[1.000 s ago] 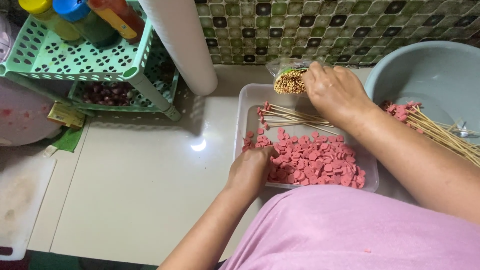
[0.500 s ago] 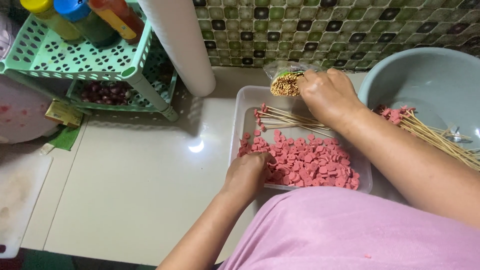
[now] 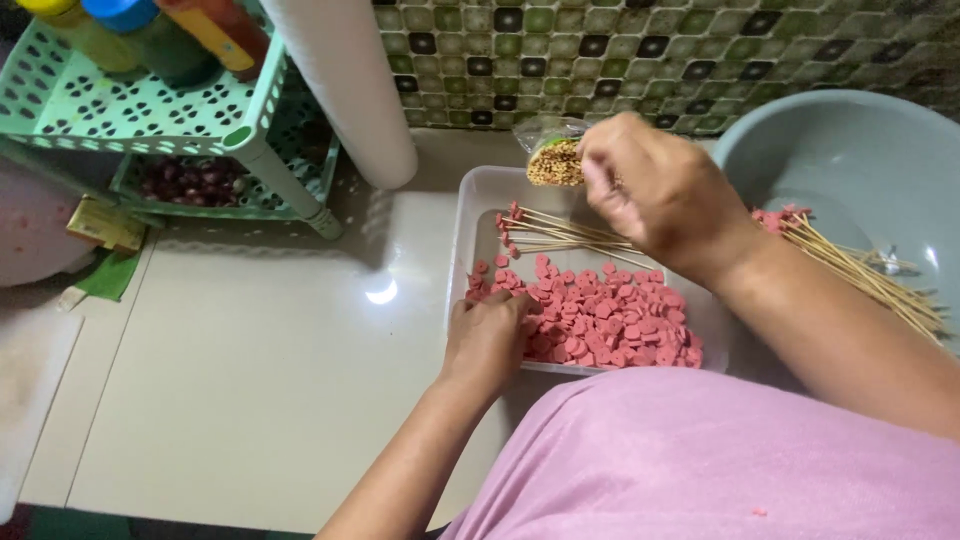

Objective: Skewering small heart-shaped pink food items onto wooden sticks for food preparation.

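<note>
The right hand (image 3: 655, 190) has lifted off the loose skewers (image 3: 565, 232) toward the packet (image 3: 553, 160) at the tray's (image 3: 478, 195) far edge, its grip unclear, while the left hand (image 3: 487, 335) stays curled on the pink slices (image 3: 610, 315).

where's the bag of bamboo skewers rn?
Head view, top centre: the skewer bundle in its clear bag stands at the far edge of the white tray, against the tiled wall, just left of the right hand.
</note>
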